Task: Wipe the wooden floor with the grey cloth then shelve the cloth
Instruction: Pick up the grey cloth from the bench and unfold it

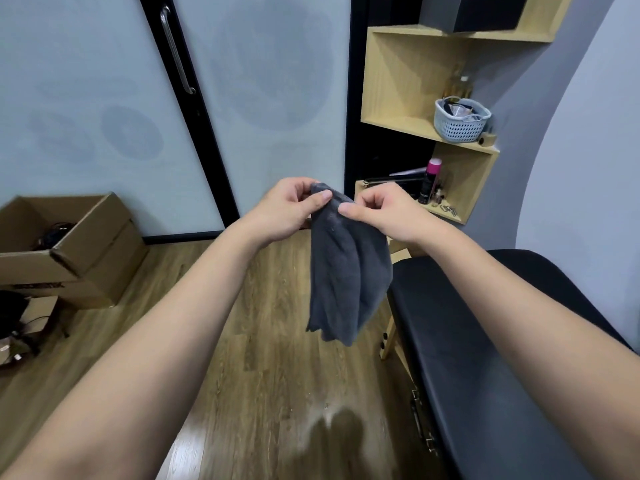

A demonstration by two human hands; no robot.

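The grey cloth (346, 268) hangs in folds in mid-air above the wooden floor (263, 341). My left hand (287, 211) pinches its top edge from the left, thumb on the front. My right hand (384, 213) pinches the same top edge from the right, close beside the left. Both arms reach forward at about chest height. The wooden corner shelves (391, 74) hang on the wall behind and to the right of the cloth.
A black padded bench (502, 341) fills the right side. An open cardboard box (69, 244) stands at the left by frosted glass doors (104, 116). The shelves hold a pale basket (460, 119), a pink-capped bottle (428, 181) and small items. Cables lie at far left.
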